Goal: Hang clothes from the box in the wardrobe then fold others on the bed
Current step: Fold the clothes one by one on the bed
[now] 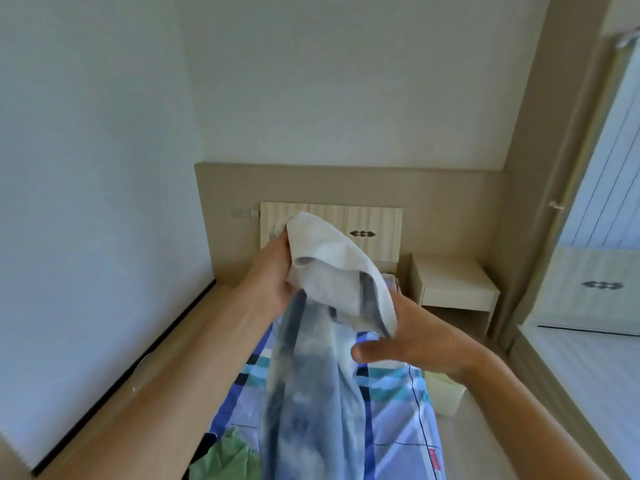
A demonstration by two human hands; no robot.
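A green garment (228, 455) is lying at the near end of the bed (398, 410), on its blue checked sheet. Over it a blue-grey and white garment (311, 375) is hanging down, lifted clear of the sheet. The left hand (273, 275) is gripping its bunched top. The right hand (415, 341) is reaching under the white fold with its thumb sticking out free. Its fingers are hidden behind the cloth, so I cannot tell whether it is gripping. Beyond, a wooden headboard (374, 230) and a nightstand (453, 285) are standing against the wall.

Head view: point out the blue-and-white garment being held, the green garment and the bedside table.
blue-and-white garment (311, 393), head view, hanging lower part.
green garment (228, 455), head view, middle of its cloth.
bedside table (450, 271), head view, its top.
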